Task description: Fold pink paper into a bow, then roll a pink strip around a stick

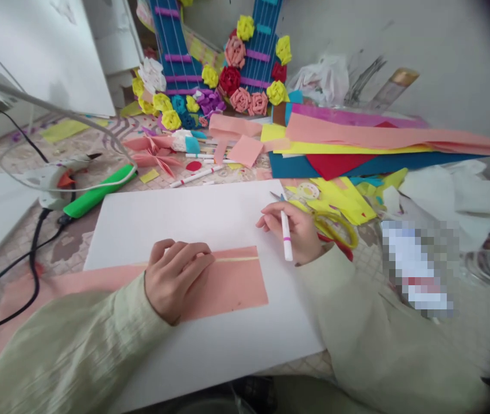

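Observation:
My left hand [180, 279] rests on a long pink paper strip [236, 287], its bent fingers slightly apart and pressing down. A thin cream line or strip [238, 259] runs along the pink paper and passes under these fingers. Beneath the pink paper lies a white board [158, 218]. Above the board's right side, my right hand [298, 233] has its fingers closed on a white marker pen [286, 236] with a pink band. Just behind this hand are scissors with a yellow handle [350, 230]; a dark pointed tip shows beyond the fingers.
At left are a glue gun [55, 181], a green tool [98, 192] and cables. Two blue paper guitars [180, 52] with paper roses stand at the back. Coloured paper sheets [335, 132], yellow scraps [343, 198] and plastic bags [451, 190] lie to the right.

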Tool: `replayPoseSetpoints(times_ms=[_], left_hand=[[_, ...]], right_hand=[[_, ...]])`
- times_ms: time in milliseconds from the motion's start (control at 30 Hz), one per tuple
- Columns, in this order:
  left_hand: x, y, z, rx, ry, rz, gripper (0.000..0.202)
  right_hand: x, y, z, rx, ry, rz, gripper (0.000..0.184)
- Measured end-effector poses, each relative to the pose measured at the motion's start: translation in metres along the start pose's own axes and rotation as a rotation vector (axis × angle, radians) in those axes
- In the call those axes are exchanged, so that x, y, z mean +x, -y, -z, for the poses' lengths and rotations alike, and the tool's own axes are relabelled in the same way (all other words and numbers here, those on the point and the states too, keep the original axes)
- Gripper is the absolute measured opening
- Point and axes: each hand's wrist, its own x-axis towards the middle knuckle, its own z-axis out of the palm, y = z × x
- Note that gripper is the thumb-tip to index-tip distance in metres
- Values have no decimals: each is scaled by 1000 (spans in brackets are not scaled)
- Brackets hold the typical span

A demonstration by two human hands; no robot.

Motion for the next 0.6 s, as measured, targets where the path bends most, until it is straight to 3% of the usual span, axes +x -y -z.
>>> replayPoseSetpoints(times_ms=[600], left_hand=[[6,0,-1,60,72,67,14]], right_hand=[[-3,1,2,-76,34,-4,10]])
